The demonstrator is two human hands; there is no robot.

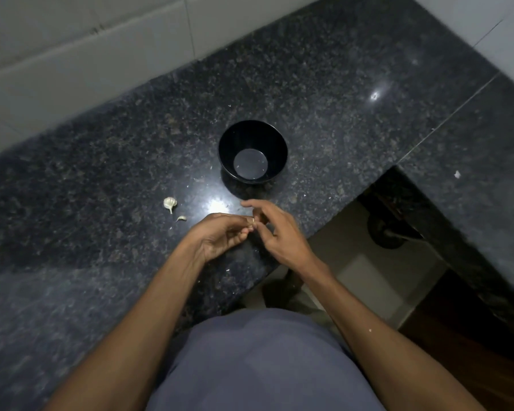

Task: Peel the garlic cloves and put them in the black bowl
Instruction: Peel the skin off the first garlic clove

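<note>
My left hand (pixel 220 232) pinches a garlic clove (pixel 250 221) while my right hand (pixel 275 229) picks its skin with curled fingertips. It's tiny; it could slip onto the surface (pixel 101 161), missing the empty black bowl (pixel 252 152).

Bowl (pixel 253 151) behind hands, garlic (pixel 170 204) left.

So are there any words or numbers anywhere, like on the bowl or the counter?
None: no words, numbers or labels can be read anywhere.
The black bowl is plain, inside and on its rim.
The counter shows only speckled stone.
The garlic and the clove pinched between the left hand and right hand carry no print.
The wall tiles are blank.
</note>
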